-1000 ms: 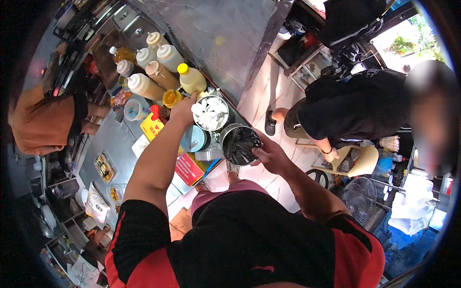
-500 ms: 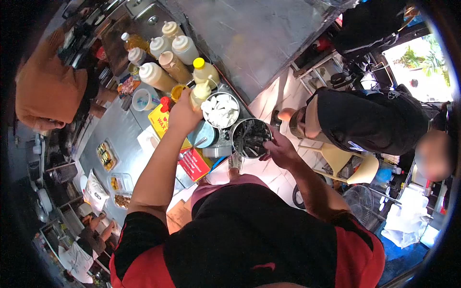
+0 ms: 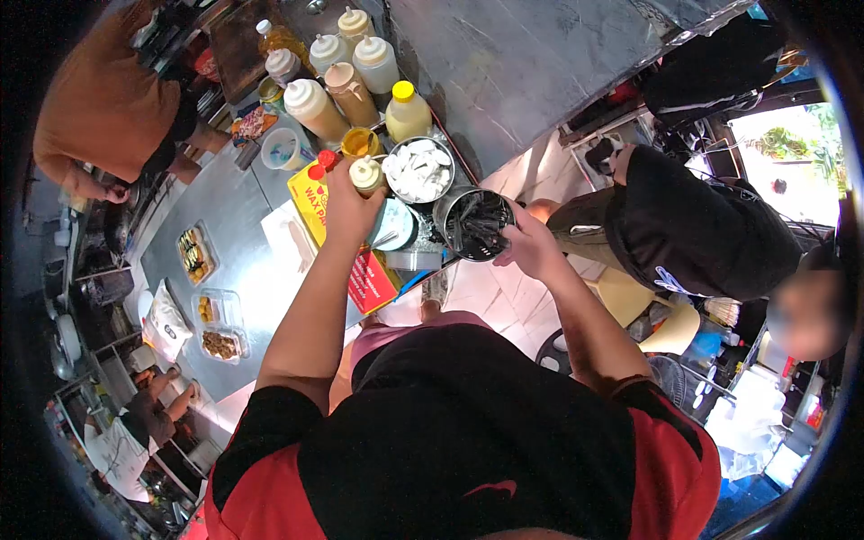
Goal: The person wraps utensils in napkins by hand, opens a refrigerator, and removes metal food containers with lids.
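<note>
My left hand [image 3: 349,205] is wrapped round a small squeeze bottle [image 3: 367,173] with a pale nozzle cap, at the counter's near corner. With my right hand [image 3: 531,245] I grip the rim of a metal canister [image 3: 447,209] full of thin dark strips [image 3: 477,223], whose kind I cannot make out. The canister leans, its mouth toward my right hand. Beside it stands a round metal container [image 3: 450,184] heaped with white pieces [image 3: 418,169]. A light-blue round container [image 3: 396,220] lies between my hands, and a jar of orange-yellow sauce [image 3: 360,142] is just beyond the bottle.
Several squeeze bottles [image 3: 315,110] and a yellow-capped bottle [image 3: 408,117] crowd the back. A yellow-red wax paper box [image 3: 310,202] is left of my hand. Filled clear trays [image 3: 193,256] sit on the steel table [image 3: 243,261]. People stand left and right, near a yellow chair [image 3: 670,328].
The view has shifted, so the counter things appear higher. My left hand has drawn the squeeze bottle toward me, away from the sauce jar. My right hand still grips the canister.
</note>
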The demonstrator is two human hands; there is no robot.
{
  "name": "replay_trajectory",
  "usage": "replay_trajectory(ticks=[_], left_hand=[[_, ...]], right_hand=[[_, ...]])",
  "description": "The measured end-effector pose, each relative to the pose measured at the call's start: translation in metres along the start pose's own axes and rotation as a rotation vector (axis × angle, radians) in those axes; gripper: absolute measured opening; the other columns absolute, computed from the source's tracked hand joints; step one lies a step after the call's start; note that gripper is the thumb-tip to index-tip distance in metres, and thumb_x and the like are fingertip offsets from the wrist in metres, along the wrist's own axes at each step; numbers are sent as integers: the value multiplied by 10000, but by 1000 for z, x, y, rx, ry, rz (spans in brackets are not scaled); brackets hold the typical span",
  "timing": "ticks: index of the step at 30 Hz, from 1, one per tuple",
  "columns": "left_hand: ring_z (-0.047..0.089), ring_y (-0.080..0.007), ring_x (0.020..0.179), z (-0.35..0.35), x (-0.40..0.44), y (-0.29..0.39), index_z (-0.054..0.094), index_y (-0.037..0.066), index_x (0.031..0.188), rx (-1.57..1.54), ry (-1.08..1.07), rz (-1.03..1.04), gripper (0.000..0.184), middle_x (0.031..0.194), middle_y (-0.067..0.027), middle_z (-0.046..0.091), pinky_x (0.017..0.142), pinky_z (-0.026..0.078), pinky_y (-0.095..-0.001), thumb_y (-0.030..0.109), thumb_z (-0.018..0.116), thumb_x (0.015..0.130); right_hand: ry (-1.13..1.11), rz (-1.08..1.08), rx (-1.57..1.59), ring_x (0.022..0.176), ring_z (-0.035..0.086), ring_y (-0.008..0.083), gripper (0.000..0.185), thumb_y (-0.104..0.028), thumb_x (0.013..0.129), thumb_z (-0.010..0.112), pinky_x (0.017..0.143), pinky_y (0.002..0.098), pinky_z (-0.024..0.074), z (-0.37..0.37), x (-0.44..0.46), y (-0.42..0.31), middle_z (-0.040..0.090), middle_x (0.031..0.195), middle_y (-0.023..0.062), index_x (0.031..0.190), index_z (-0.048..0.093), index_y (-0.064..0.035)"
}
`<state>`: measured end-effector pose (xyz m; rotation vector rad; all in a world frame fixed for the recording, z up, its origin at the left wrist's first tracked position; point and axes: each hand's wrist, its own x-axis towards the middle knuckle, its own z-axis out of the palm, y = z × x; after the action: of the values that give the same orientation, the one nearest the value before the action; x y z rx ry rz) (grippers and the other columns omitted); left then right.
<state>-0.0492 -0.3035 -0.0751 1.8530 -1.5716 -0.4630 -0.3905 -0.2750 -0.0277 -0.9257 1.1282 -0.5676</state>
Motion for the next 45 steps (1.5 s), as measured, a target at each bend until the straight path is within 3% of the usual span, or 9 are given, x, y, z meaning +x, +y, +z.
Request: replay_trajectory(ticks=[5, 8, 11, 18, 22, 26, 30, 35, 45], left_hand=[[608, -396, 1172, -13, -12, 15, 521, 39, 1320, 50, 92, -43, 578, 1203, -216, 598, 1006, 514, -452, 117, 804, 823], [689, -322, 951, -40, -27, 38, 584, 28, 1198, -111, -17, -275, 371, 1014, -162, 666, 841, 553, -422, 104, 725, 863], [684, -250, 747, -38, -50, 52, 646, 26, 1071, -142, -204, -159, 199, 873, -117, 689, 714, 550, -389, 140, 699, 916], [707, -400, 976, 14, -68, 89, 718, 31, 1029, 25, -561, 315, 191, 1034, -202, 724, 874, 567, -486, 140, 654, 885], [709, -430, 949, -2, -61, 113, 720, 29, 992, 88, -789, 69, 202, 979, -223, 731, 869, 565, -526, 156, 621, 870], [750, -307, 737, -14, -51, 63, 578, -4, 1217, -198, -283, -265, 395, 824, -177, 722, 665, 586, -438, 256, 702, 948], [713, -209, 606, -24, -31, 68, 395, 29, 1489, -487, -329, -549, 604, 966, -164, 744, 522, 574, -353, 312, 676, 1035], [726, -429, 1075, -7, -14, 75, 390, -58, 1532, -48, -269, -307, 774, 1100, -282, 745, 969, 539, -499, 431, 653, 993], [775, -302, 721, 19, -7, 97, 376, -18, 1564, -336, -429, -385, 678, 1036, -279, 749, 724, 616, -431, 294, 599, 1004]], right_hand=[[-27, -103, 15, 826, 719, 172, 592, -12, 982, 442, 655, 296, 611, -7, -15, 5, 689, 1229, 111, 1570, 462, -76], [20, -160, 18, 932, 710, 151, 550, 1, 964, 463, 749, 282, 595, -15, -31, -4, 694, 1230, 94, 1508, 533, -31], [90, -143, -108, 986, 659, 84, 482, 19, 935, 468, 801, 235, 538, -50, -36, 5, 712, 1194, 37, 1389, 629, 30], [104, 56, -210, 622, 639, 127, 463, -6, 921, 470, 572, 250, 522, -58, -71, -45, 717, 902, 41, 1347, 649, 7], [166, -8, -90, 538, 636, 165, 443, -15, 926, 466, 489, 292, 531, -47, -63, -30, 700, 866, 76, 1329, 647, 7], [124, -32, -16, 531, 665, 207, 422, -42, 959, 483, 486, 323, 575, -26, -26, -12, 698, 848, 123, 1358, 616, -4], [95, 103, -166, 544, 679, 211, 455, -93, 993, 475, 498, 336, 578, -9, 8, 3, 700, 804, 155, 1435, 560, -27], [79, 146, -273, 556, 690, 205, 493, -157, 1017, 500, 514, 331, 582, -3, 13, 10, 699, 768, 166, 1498, 505, -46], [141, 46, -208, 574, 708, 197, 420, -177, 1072, 554, 496, 309, 587, -2, 10, 17, 704, 819, 148, 1471, 533, -50]])
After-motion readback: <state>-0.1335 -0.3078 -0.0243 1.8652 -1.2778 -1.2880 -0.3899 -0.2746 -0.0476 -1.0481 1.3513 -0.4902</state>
